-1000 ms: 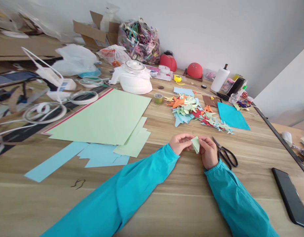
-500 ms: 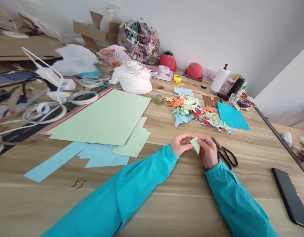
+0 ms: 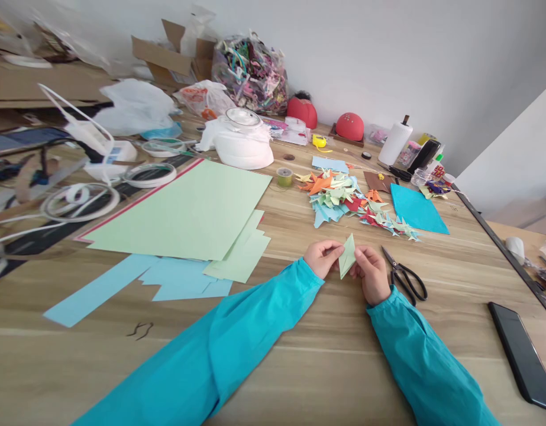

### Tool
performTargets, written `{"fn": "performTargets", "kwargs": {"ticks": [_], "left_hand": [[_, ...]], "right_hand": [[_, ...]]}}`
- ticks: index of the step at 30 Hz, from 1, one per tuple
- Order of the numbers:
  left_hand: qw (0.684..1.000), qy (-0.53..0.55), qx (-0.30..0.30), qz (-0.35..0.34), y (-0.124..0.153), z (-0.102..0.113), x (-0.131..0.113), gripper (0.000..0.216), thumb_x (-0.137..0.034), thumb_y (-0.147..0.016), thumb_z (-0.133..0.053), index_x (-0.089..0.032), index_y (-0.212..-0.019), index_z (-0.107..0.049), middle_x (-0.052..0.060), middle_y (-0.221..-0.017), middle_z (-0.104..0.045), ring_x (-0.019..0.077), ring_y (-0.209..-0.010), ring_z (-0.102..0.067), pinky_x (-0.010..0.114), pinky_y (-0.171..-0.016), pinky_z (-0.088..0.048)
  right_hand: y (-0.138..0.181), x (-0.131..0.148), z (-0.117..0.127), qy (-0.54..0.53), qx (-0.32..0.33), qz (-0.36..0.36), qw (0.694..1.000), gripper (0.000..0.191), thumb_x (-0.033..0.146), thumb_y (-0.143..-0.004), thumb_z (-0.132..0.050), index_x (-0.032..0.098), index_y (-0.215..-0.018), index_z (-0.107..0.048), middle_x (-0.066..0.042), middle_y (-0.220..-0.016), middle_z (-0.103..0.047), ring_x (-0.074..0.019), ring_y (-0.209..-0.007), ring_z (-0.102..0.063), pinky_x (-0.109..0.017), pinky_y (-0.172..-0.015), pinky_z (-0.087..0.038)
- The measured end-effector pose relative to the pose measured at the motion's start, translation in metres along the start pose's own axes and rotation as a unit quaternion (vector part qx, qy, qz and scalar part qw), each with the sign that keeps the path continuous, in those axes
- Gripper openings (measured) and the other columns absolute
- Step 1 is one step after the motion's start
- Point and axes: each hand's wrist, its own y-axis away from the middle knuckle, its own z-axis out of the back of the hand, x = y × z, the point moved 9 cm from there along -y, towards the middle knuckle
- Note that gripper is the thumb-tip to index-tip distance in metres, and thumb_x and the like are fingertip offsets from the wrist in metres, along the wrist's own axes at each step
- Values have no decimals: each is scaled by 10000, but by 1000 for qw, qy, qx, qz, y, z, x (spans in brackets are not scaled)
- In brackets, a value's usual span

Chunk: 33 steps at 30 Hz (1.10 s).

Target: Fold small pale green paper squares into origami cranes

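A small folded piece of light green paper [image 3: 347, 255] stands between my two hands just above the wooden table [image 3: 299, 367]. My left hand [image 3: 320, 258] pinches its left side and my right hand [image 3: 374, 273] pinches its right side; both are closed on it. Both arms wear bright blue sleeves. Black scissors [image 3: 406, 277] lie right beside my right hand. A heap of folded coloured paper shapes [image 3: 343, 198] sits a little beyond my hands.
A big light green sheet [image 3: 188, 213] and light blue offcuts [image 3: 139, 284] lie to the left. A teal sheet [image 3: 417, 208] lies right of the heap. A black phone [image 3: 521, 355] rests near the right edge. A white pot [image 3: 241, 142], tape rolls, bags and boxes crowd the back.
The green piece has been turned and opened out into a taller pointed shape between my fingers. My hands have stayed in the same spot.
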Motion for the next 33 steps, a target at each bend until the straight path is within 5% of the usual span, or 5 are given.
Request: {"fn": "performTargets", "kwargs": {"ticks": [9,17,30,33], "left_hand": [[997,23,78,16,6,-11,-6,279,-262,-568,-666,-102,-793,-624,6,-528,-596,115,-462,-547,227,-441,-432],[996,18,87,7,8,-15,-7,348,-183,-511,-693,-103,-833,-591,-4,-574,-600,95,-473,-537,203,-429,-420],[999,5,44,-26,3,-7,-2,198,-202,-564,-650,-121,-737,-595,-23,-453,-553,100,-412,-507,213,-417,-402],[999,13,18,-39,1,-2,-6,161,-199,-560,-650,-123,-696,-611,10,-562,-617,123,-517,-566,243,-512,-463]], "right_hand": [[-3,-7,13,-22,-62,-12,998,252,405,-711,-613,160,-725,-555,34,-499,-523,-64,-369,-394,-184,-337,-272],[-2,-4,12,-13,-63,2,998,245,398,-716,-613,157,-733,-574,34,-506,-532,-58,-366,-406,-172,-330,-274],[0,-1,9,20,-57,7,998,259,412,-687,-634,155,-721,-635,67,-342,-436,-52,-281,-316,-189,-289,-191],[1,3,6,43,-44,21,998,252,404,-716,-610,158,-756,-646,47,-377,-484,-65,-305,-367,-192,-311,-240]]}}
